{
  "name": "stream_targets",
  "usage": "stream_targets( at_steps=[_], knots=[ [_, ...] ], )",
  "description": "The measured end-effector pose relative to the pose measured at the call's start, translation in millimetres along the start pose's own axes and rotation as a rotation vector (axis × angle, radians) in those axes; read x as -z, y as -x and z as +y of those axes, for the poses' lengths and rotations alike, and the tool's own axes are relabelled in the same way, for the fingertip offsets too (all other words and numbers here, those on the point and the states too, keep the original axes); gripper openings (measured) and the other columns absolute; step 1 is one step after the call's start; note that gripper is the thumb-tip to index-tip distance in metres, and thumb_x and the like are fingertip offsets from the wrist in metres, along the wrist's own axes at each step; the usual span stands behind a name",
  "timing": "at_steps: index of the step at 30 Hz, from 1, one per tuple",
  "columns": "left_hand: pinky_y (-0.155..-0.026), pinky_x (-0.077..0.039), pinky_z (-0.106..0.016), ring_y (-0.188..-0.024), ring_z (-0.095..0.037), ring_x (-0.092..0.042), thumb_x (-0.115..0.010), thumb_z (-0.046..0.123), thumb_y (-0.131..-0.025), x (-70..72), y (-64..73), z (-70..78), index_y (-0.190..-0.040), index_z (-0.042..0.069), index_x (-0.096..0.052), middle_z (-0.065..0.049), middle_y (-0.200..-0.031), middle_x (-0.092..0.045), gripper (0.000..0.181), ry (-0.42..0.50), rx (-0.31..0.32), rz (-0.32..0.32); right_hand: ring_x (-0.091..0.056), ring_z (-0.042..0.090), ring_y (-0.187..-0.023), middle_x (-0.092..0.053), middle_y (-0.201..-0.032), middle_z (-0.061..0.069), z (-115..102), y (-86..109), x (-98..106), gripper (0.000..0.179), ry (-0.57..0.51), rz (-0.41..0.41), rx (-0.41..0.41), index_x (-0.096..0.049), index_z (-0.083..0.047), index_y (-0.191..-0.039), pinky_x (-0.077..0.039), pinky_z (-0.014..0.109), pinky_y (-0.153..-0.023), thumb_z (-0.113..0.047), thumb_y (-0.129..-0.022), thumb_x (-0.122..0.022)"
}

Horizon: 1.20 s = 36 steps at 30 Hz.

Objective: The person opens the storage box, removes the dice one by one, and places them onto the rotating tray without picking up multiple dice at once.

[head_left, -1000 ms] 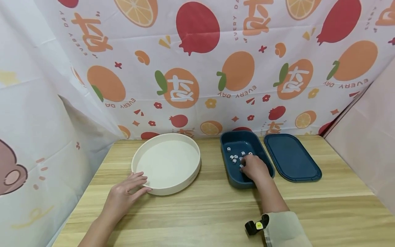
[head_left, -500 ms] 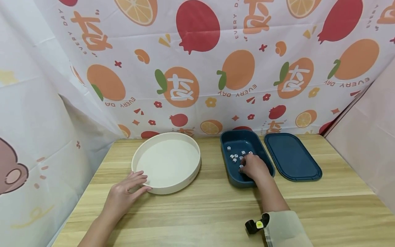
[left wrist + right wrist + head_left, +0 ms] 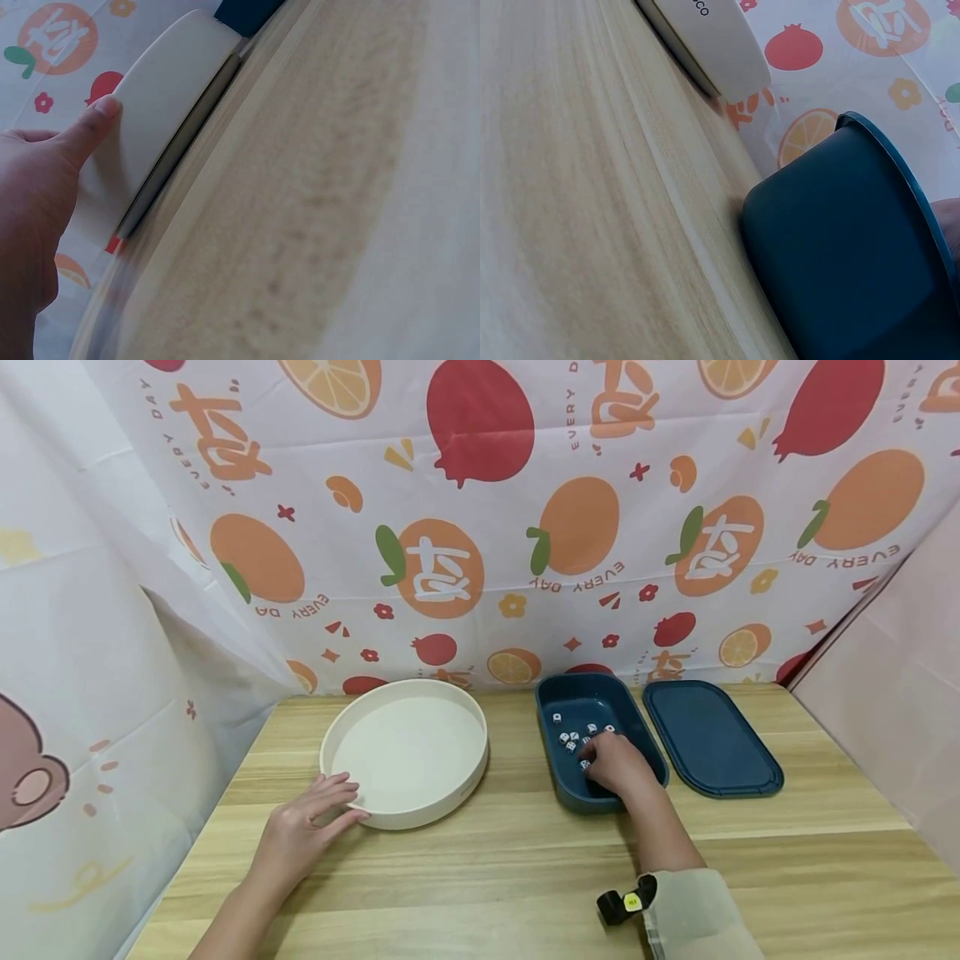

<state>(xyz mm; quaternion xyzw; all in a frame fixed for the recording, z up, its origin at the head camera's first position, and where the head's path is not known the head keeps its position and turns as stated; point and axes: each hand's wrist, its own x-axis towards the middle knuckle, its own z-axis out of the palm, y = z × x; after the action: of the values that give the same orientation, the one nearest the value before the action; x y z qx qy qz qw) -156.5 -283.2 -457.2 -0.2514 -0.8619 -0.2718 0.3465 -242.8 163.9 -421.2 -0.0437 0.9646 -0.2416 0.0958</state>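
Though partial, "CO" (image 3: 701,8) on cream tray (image 3: 412,747), left fingers (image 3: 334,797) loosely around its edge, hold of right fingers (image 3: 602,757) among dice (image 3: 571,747) unclear.

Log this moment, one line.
left hand: touching cream tray | right hand: in blue box, at dice, grip unclear | blue lid: off, beside box

Left hand (image 3: 303,827): thumb (image 3: 96,124) apart from fingers (image 3: 333,795) | Right hand (image 3: 618,766): angled downward

The left hand (image 3: 34,191) holds the cream tray (image 3: 169,79), its thumb on the outer wall. Beyond the tray's far end shows part of a dark blue container (image 3: 247,13); beneath the tray lies wooden tabletop (image 3: 300,187), behind it printed cloth (image 3: 124,41).
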Motion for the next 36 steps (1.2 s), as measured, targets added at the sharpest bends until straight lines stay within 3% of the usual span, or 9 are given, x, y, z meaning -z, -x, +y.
stream_targets(
  at_steps=[12,21,25,31,36],
  knots=[
    [-0.112,-0.039,-0.015,-0.114,-0.005,-0.065,-0.09,0.013,-0.059,0.4,-0.7,1.0,-0.091,0.004,-0.078,-0.009,-0.097,-0.077,0.035,-0.004,0.008,-0.011,-0.064,0.022,-0.096,-0.072,-0.105,0.008,0.8,-1.4,0.7,0.015,-0.021,0.006,-0.014,-0.077,-0.01,-0.098,-0.058,0.047,-0.091,-0.014,-0.084,-0.076],
    [-0.112,-0.04,-0.016,-0.113,-0.007,-0.066,-0.09,0.011,-0.059,1.1,-0.5,2.4,-0.091,0.004,-0.078,-0.009,-0.097,-0.077,0.035,0.003,0.003,-0.007,-0.06,0.019,-0.078,-0.07,-0.088,0.003,0.9,-0.1,1.7,0.007,-0.031,0.087,0.039,-0.076,-0.013,-0.082,-0.057,0.038,-0.073,-0.02,-0.085,-0.075],
    [-0.112,-0.04,-0.017,-0.113,-0.009,-0.067,-0.09,0.011,-0.059,1.8,-1.4,2.7,-0.091,0.005,-0.078,-0.008,-0.097,-0.077,0.034,0.0,-0.003,-0.001,-0.062,0.019,-0.081,-0.072,-0.091,0.004,-0.7,0.7,4.1,0.01,-0.05,0.149,0.06,-0.077,-0.012,-0.088,-0.059,0.041,-0.076,-0.021,-0.086,-0.073],
    [-0.112,-0.04,-0.017,-0.111,-0.011,-0.068,-0.09,0.013,-0.059,2.1,-1.0,2.0,-0.09,0.005,-0.078,-0.008,-0.097,-0.077,0.035,-0.011,0.001,-0.003,-0.066,0.024,-0.095,-0.074,-0.104,0.007,-5.3,2.2,4.0,0.021,-0.126,0.246,0.107,-0.077,-0.01,-0.102,-0.06,0.046,-0.091,-0.025,-0.089,-0.073],
    [-0.112,-0.039,-0.016,-0.115,-0.006,-0.064,-0.091,0.014,-0.058,1.9,0.2,1.2,-0.091,0.006,-0.078,-0.008,-0.098,-0.077,0.035,-0.012,0.002,-0.001,-0.067,0.027,-0.109,-0.073,-0.114,0.008,-14.8,5.8,2.7,0.028,-0.203,0.349,0.178,-0.076,-0.011,-0.111,-0.057,0.049,-0.098,-0.029,-0.09,-0.073]
  ],
)
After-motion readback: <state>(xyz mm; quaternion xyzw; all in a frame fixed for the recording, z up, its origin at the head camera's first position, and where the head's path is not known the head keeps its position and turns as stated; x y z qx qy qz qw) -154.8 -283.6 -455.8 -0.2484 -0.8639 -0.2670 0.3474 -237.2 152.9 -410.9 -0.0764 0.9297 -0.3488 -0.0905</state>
